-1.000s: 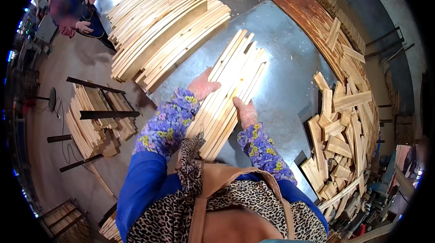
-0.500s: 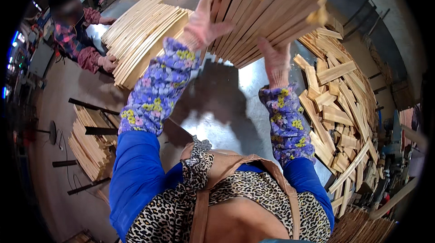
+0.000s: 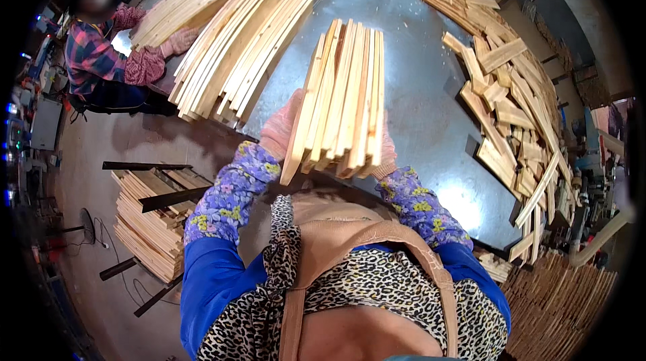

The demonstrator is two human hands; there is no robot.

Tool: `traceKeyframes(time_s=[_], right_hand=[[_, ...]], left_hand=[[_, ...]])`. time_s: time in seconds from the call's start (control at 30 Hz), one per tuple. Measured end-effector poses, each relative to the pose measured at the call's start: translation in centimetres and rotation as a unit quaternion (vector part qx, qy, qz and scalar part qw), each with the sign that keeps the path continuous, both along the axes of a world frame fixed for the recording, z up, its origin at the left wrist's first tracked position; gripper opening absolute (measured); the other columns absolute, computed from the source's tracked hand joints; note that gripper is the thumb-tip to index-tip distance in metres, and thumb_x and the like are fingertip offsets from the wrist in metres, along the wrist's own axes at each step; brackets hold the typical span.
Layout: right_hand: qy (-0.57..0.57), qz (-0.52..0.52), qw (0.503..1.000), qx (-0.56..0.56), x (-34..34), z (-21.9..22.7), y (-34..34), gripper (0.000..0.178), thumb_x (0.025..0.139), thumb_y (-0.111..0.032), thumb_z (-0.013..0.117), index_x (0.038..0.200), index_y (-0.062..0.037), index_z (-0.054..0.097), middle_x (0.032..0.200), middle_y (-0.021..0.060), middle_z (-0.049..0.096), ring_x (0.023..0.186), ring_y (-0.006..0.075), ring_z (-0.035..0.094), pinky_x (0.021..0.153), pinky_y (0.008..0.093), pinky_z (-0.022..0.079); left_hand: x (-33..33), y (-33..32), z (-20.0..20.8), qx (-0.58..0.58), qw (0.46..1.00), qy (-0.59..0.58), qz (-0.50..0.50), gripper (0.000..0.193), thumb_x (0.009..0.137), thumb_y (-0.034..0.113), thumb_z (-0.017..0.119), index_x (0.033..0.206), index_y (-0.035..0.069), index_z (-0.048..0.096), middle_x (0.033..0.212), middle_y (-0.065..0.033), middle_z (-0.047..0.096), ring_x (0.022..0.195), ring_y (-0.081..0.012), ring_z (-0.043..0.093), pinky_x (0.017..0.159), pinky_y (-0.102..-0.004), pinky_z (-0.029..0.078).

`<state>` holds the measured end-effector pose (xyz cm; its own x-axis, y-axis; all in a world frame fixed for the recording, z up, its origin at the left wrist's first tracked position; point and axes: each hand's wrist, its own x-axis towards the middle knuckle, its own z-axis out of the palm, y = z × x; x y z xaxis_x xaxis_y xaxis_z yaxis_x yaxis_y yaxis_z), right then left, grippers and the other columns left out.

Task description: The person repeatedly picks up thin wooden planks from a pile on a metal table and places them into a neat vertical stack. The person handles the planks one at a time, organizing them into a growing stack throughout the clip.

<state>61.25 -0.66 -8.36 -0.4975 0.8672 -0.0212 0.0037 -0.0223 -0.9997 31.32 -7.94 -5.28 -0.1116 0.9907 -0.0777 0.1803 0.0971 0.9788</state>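
Between my two gloved hands stands a bundle of pale wooden boards [image 3: 343, 92], held on edge near the front of the metal table. My left hand [image 3: 285, 127], in a pink glove, presses the bundle's left side. On the opposite side my right hand [image 3: 387, 151] grips it too, its fingers mostly hidden behind the wood. The lower ends of the boards are uneven, with the leftmost one sticking out nearest to me. Left of the bundle lies a larger row of boards [image 3: 242, 48] on the table.
A co-worker [image 3: 101, 58] at the left has hands on another board stack [image 3: 182, 8]. Loose offcuts [image 3: 508, 112] lie heaped along the table's [image 3: 431, 98] right side. Stacked boards [image 3: 148, 226] sit in a rack with dark bars at lower left. Thin brown strips [image 3: 558, 304] stand at lower right.
The bundle has come down and nearer to me, from raised and tilted to on edge between my hands. My view has shifted. The co-worker's hands are now at a separate stack farther left.
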Motion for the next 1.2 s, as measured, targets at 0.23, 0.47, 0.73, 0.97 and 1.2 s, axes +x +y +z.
traceKeyframes(time_s=[0.23, 0.47, 0.73, 0.97, 1.2], right_hand=[[-0.178, -0.009, 0.98, -0.09, -0.4, -2.4, -2.4, 0.089, 0.108, -0.039, 0.061, 0.174, 0.0043, 0.019, 0.167, 0.0277, 0.05, 0.156, 0.0367, 0.048, 0.129, 0.0401, 0.037], [0.076, -0.056, 0.954, -0.283, -5.5, -2.4, 1.1, 0.103, 0.104, -0.021, 0.079, 0.173, 0.003, 0.007, 0.165, 0.0325, 0.044, 0.152, 0.04, 0.05, 0.126, 0.0435, 0.044], [-0.16, 0.073, 0.973, -0.152, -11.9, -2.0, 5.4, 0.106, 0.099, -0.061, 0.074, 0.162, 0.0139, 0.035, 0.15, 0.0359, 0.061, 0.143, 0.0436, 0.059, 0.122, 0.0446, 0.043], [-0.252, -0.163, 0.921, 0.25, -14.6, 2.7, 20.8, 0.038, 0.099, -0.035, 0.07, 0.119, -0.0034, 0.077, 0.094, 0.0178, 0.076, 0.093, 0.0387, 0.071, 0.089, 0.0491, 0.056], [-0.526, 0.099, 0.736, 0.414, -23.8, 6.6, 38.4, 0.059, 0.103, -0.06, 0.051, 0.136, -0.018, 0.076, 0.137, 0.014, 0.07, 0.139, 0.0312, 0.054, 0.115, 0.0537, 0.042]], left_hand=[[-6.4, -5.9, -4.8, -0.088, 0.982, 0.125, -0.109, 0.058, 0.107, 0.035, 0.061, 0.158, 0.008, 0.057, 0.145, -0.024, 0.07, 0.135, -0.0416, 0.065, 0.116, -0.043, 0.049], [-0.9, -3.1, 1.7, -0.21, 0.957, 0.198, 0.029, 0.093, 0.101, 0.059, 0.065, 0.167, -0.003, 0.041, 0.156, -0.0304, 0.06, 0.148, -0.0443, 0.055, 0.126, -0.0453, 0.041], [-5.2, 3.2, 5.3, -0.197, 0.92, 0.32, 0.11, 0.09, 0.099, 0.056, 0.07, 0.163, -0.002, 0.045, 0.158, -0.0327, 0.056, 0.147, -0.0463, 0.054, 0.124, -0.048, 0.043], [-4.6, 3.5, 2.6, -0.189, 0.823, 0.526, 0.107, 0.095, 0.09, 0.056, 0.079, 0.16, 0.0, 0.048, 0.163, -0.0286, 0.048, 0.15, -0.0453, 0.047, 0.123, -0.0574, 0.039], [-3.5, 4.3, 1.5, -0.1, 0.818, 0.55, 0.14, 0.09, 0.084, 0.039, 0.088, 0.155, -0.001, 0.049, 0.161, -0.0283, 0.046, 0.146, -0.0478, 0.047, 0.121, -0.0593, 0.037]])
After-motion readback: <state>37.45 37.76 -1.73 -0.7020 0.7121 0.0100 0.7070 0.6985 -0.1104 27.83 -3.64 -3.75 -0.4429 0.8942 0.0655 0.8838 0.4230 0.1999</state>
